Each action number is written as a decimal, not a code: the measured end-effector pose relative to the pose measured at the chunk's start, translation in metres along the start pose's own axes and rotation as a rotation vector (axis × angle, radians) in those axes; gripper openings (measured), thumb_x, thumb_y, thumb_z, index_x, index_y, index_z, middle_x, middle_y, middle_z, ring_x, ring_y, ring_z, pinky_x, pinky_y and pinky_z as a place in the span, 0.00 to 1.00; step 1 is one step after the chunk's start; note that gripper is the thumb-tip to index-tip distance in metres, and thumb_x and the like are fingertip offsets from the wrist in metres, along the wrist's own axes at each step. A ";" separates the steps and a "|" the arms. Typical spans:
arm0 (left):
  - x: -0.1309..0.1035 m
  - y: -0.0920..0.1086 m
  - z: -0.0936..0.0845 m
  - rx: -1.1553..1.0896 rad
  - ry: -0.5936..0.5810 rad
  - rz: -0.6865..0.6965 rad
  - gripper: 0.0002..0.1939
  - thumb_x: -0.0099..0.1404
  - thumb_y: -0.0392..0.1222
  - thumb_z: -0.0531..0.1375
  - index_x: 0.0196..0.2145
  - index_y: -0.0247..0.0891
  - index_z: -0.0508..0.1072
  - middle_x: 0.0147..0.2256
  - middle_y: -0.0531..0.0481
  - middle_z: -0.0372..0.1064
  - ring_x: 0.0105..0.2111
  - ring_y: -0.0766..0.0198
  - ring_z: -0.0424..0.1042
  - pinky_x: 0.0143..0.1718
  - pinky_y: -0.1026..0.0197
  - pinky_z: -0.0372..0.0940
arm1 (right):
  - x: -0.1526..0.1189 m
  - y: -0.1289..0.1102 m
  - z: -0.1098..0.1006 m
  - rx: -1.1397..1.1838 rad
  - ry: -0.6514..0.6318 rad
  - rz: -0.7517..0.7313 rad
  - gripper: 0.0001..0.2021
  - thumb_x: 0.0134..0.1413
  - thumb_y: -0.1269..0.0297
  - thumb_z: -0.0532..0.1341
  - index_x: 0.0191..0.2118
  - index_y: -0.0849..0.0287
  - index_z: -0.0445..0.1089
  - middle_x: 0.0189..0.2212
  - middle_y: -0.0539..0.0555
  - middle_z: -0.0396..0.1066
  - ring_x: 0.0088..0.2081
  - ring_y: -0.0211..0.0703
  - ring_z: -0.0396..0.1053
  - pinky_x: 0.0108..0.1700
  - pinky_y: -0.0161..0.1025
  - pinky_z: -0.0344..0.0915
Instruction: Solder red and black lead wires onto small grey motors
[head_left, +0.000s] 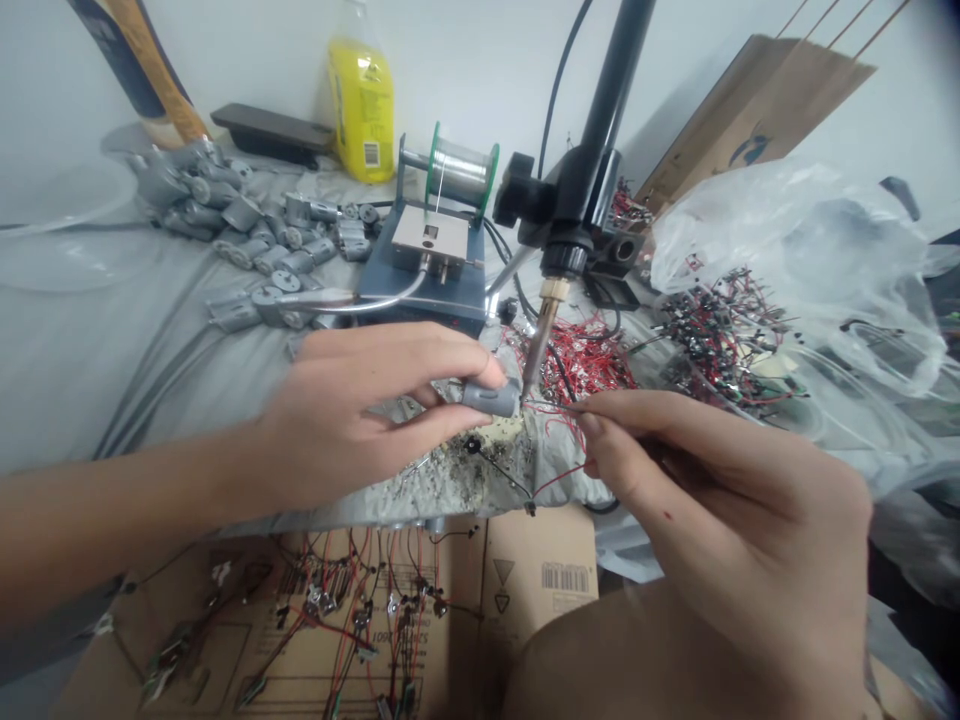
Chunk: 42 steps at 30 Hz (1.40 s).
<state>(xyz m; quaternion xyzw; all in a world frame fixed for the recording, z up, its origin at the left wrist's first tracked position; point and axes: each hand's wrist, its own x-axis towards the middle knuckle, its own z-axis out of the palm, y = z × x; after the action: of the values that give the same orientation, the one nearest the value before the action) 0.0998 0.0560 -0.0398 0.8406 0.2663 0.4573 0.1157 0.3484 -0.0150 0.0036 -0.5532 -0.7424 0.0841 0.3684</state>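
Observation:
My left hand (382,405) pinches a small grey cylindrical motor (491,397) between thumb and fingers, its end facing right. Just beside that end is the tip of a soldering iron (538,350), which hangs from a black stand. My right hand (705,480) holds thin wires (551,405) between thumb and index finger, their ends at the motor's end and the iron tip. A red and a black wire with a small black part (472,445) hang below. Whether wire and motor touch is too small to tell.
Behind my hands stands a solder feeder (431,240) with a solder spool (461,175). Grey motors (225,205) pile at the left, red wires (585,360) and black wires (720,330) at the right. A cardboard box (540,600) with wired parts is below the table edge.

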 end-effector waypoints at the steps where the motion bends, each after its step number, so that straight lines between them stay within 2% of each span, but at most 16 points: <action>1: 0.000 0.000 0.000 0.002 0.000 0.002 0.04 0.76 0.42 0.65 0.47 0.45 0.79 0.47 0.57 0.83 0.40 0.65 0.83 0.46 0.64 0.79 | 0.000 0.000 0.000 -0.003 -0.004 0.001 0.06 0.65 0.68 0.68 0.39 0.46 0.79 0.34 0.40 0.82 0.29 0.32 0.76 0.28 0.31 0.66; 11: 0.000 -0.001 0.000 -0.004 -0.009 0.002 0.05 0.77 0.42 0.64 0.47 0.50 0.79 0.46 0.58 0.83 0.40 0.63 0.83 0.47 0.58 0.81 | -0.001 0.001 0.001 0.011 -0.009 0.000 0.05 0.65 0.68 0.68 0.40 0.48 0.80 0.35 0.43 0.83 0.30 0.36 0.77 0.29 0.33 0.68; 18: 0.000 -0.002 -0.001 0.013 -0.023 0.017 0.05 0.77 0.40 0.63 0.48 0.49 0.77 0.47 0.59 0.83 0.42 0.64 0.83 0.49 0.59 0.81 | 0.000 0.001 0.003 0.013 -0.010 -0.014 0.06 0.65 0.69 0.67 0.39 0.47 0.79 0.33 0.42 0.82 0.29 0.33 0.75 0.29 0.32 0.66; 24: -0.001 -0.002 -0.001 0.012 -0.013 0.012 0.06 0.77 0.41 0.62 0.48 0.50 0.77 0.47 0.58 0.83 0.41 0.61 0.84 0.43 0.56 0.82 | 0.001 -0.001 0.001 0.016 -0.026 -0.021 0.06 0.65 0.70 0.67 0.39 0.49 0.79 0.33 0.42 0.82 0.29 0.33 0.75 0.30 0.31 0.67; 33: -0.002 0.000 0.000 -0.029 0.004 0.021 0.07 0.75 0.35 0.65 0.48 0.45 0.78 0.47 0.54 0.83 0.44 0.63 0.84 0.51 0.63 0.79 | 0.004 0.000 0.001 0.022 -0.040 -0.069 0.06 0.67 0.70 0.65 0.38 0.54 0.79 0.30 0.45 0.81 0.26 0.31 0.73 0.28 0.30 0.66; 38: -0.003 0.000 0.000 -0.059 0.017 0.040 0.09 0.73 0.32 0.67 0.48 0.42 0.78 0.46 0.52 0.83 0.45 0.65 0.83 0.52 0.66 0.77 | 0.004 -0.001 0.002 0.026 -0.042 -0.078 0.06 0.68 0.69 0.65 0.40 0.54 0.80 0.33 0.45 0.82 0.28 0.31 0.75 0.30 0.29 0.67; 42: -0.003 -0.001 0.000 -0.052 0.013 0.049 0.08 0.73 0.32 0.67 0.48 0.41 0.79 0.46 0.52 0.83 0.46 0.65 0.83 0.53 0.67 0.76 | 0.004 -0.001 0.003 0.041 -0.049 -0.077 0.06 0.68 0.69 0.64 0.38 0.55 0.79 0.30 0.45 0.80 0.27 0.30 0.73 0.29 0.29 0.66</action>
<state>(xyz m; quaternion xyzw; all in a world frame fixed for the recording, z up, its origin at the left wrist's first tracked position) 0.0979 0.0548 -0.0421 0.8405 0.2344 0.4724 0.1246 0.3449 -0.0108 0.0038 -0.5144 -0.7701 0.0984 0.3642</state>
